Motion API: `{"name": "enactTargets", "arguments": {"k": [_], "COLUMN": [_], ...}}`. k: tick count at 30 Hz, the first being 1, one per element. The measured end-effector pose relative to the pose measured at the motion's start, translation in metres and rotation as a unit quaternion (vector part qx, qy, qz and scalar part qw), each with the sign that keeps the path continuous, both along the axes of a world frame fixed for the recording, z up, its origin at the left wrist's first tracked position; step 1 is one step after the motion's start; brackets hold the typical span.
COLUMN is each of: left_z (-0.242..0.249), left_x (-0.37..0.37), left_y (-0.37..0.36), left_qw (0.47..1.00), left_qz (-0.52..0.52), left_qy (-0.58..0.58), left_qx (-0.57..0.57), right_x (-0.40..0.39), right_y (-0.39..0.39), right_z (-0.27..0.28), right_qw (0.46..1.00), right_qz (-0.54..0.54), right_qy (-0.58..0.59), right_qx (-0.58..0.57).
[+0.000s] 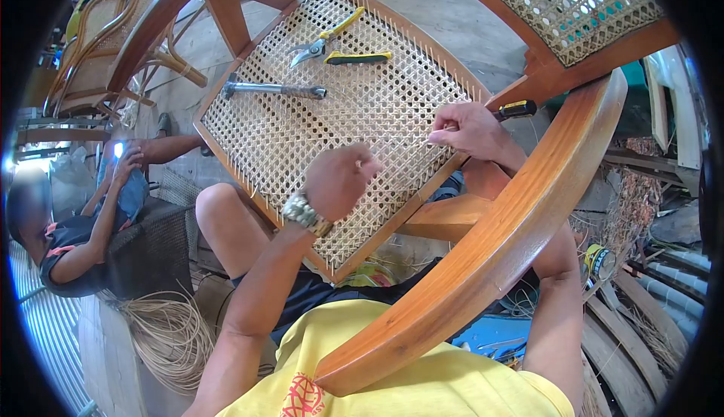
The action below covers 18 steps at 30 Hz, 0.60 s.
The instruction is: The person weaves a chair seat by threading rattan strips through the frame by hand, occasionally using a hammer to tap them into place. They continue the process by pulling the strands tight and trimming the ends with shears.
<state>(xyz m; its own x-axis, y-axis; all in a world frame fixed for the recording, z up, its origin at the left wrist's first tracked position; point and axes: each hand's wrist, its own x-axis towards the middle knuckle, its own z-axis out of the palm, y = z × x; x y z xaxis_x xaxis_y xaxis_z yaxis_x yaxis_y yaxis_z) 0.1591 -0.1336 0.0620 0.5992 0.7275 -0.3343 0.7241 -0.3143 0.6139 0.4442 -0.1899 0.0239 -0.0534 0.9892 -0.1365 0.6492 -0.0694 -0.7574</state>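
A woven cane seat panel (pixel 362 119) in a brown wooden chair frame (pixel 430 192) lies in front of me. My left hand (pixel 341 179), with a watch on the wrist, is closed just over the near part of the weave; what its fingers pinch is too small to make out. My right hand (pixel 473 132) is curled at the panel's right edge, around a screwdriver-like tool (pixel 519 110) whose black and yellow handle sticks out to the right. Its tip is hidden. On the weave rest pruning shears (pixel 326 38), a black-and-yellow handled tool (pixel 357 59) and a hammer (pixel 275 90).
A curved wooden armrest (pixel 483 247) crosses in front of my chest and right arm. A cane-filled backrest (pixel 566 10) rises at upper right. At left, another person (pixel 90 228) sits near a coil of cane (pixel 170 338). Rattan chairs (pixel 94 62) stand behind; wood pieces (pixel 626 341) lie right.
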Motion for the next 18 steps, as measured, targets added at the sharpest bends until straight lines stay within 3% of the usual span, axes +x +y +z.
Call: {"name": "enactTargets", "arguments": {"k": [3, 5, 10, 13, 15, 18], "left_z": [-0.001, -0.004, 0.013, 0.032, 0.033, 0.037], "left_x": [-0.024, -0.031, -0.027, -0.024, -0.025, -0.03], "left_y": [0.02, 0.027, 0.013, 0.011, 0.013, 0.016], "left_qw": [0.991, 0.992, 0.997, 1.0, 1.0, 1.0], "left_qz": [0.022, 0.018, 0.001, 0.007, 0.009, 0.009], "left_qy": [0.032, 0.034, -0.031, 0.009, -0.005, -0.002], "left_qx": [0.128, 0.122, 0.07, 0.013, 0.017, 0.026], "right_x": [-0.006, -0.009, -0.008, -0.003, -0.004, -0.005], "right_y": [0.006, 0.008, 0.01, 0.01, 0.012, 0.013], "right_z": [0.01, 0.017, 0.006, -0.003, -0.009, -0.007], "right_qw": [0.996, 0.99, 0.991, 0.987, 0.957, 0.975], "right_qz": [0.056, 0.093, 0.049, 0.097, 0.13, 0.132], "right_qy": [0.028, -0.054, -0.046, -0.124, -0.142, -0.119], "right_qx": [-0.058, -0.096, -0.113, -0.027, 0.215, 0.13]}}
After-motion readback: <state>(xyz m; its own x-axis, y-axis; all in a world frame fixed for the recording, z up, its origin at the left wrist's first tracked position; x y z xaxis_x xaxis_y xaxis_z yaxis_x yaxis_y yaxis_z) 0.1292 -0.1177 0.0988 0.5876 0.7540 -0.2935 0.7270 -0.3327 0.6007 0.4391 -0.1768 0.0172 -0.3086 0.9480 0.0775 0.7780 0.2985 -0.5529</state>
